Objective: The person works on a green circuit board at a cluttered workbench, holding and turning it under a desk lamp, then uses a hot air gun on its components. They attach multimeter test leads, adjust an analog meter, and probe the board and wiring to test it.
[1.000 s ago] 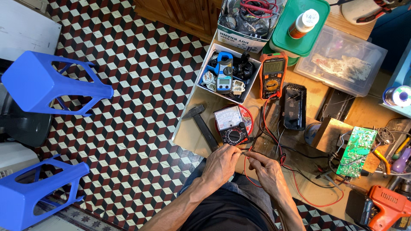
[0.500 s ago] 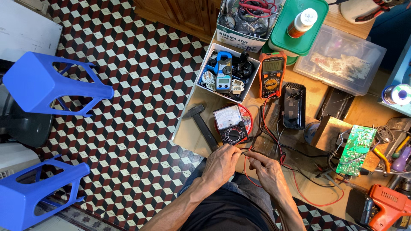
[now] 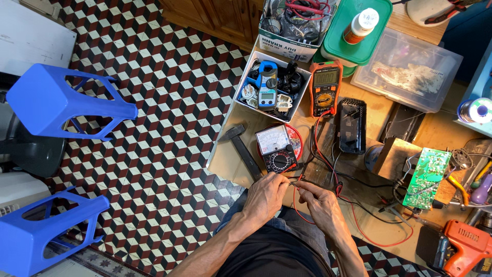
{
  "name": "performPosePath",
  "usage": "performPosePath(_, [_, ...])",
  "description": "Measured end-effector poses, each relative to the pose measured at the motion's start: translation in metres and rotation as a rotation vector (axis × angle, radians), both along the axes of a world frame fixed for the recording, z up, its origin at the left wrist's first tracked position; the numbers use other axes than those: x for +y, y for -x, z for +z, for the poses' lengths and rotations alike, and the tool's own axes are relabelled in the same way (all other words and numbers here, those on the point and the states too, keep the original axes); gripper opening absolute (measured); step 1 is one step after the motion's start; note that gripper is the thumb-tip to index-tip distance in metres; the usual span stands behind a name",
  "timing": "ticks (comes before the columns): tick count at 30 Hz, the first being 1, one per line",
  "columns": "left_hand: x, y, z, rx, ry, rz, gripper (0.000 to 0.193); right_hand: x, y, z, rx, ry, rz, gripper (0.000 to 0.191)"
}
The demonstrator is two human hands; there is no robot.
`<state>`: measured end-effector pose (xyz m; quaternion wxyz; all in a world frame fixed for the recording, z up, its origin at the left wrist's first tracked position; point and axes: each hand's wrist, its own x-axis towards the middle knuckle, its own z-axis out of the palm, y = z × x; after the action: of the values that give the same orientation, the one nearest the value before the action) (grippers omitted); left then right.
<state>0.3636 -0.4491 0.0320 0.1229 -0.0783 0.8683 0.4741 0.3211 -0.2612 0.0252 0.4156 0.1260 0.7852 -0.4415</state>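
Note:
My left hand (image 3: 266,196) and my right hand (image 3: 322,204) meet at the near edge of a wooden workbench (image 3: 225,159). Both pinch thin red and black test leads (image 3: 300,180), fingertips almost touching. Just beyond my left hand lies a black analogue multimeter (image 3: 277,149) with a white dial face. The leads run back to an orange digital multimeter (image 3: 326,87) further away. What sits between my fingertips is too small to make out.
A hammer (image 3: 242,149) lies left of the analogue meter. A white tray of meters and parts (image 3: 270,86), a green lidded tub (image 3: 359,36), a clear box (image 3: 410,69), a green circuit board (image 3: 425,177) and an orange drill (image 3: 464,246) crowd the bench. Two blue stools (image 3: 61,102) stand on the tiled floor.

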Motion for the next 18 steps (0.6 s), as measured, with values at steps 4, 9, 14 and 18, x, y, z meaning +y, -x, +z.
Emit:
performPosePath(4, [0.0010, -0.0008, 0.0009, -0.027, -0.006, 0.004, 0.018, 0.0017, -0.0018, -0.0020, 0.022, 0.024, 0.005, 0.036])
performPosePath(9, [0.0023, -0.0024, 0.0016, -0.022, -0.001, 0.002, 0.018, 0.0042, -0.0046, -0.0031, 0.010, 0.042, -0.006, 0.035])
performPosePath(14, [0.0029, -0.0053, 0.0015, -0.074, -0.018, 0.029, 0.018, 0.0029, -0.0085, -0.0002, 0.020, 0.075, -0.022, 0.035])
performPosePath(18, [0.0019, -0.0080, 0.0009, -0.046, -0.021, 0.029, 0.018, 0.0017, -0.0100, 0.0027, 0.018, 0.067, -0.005, 0.035])
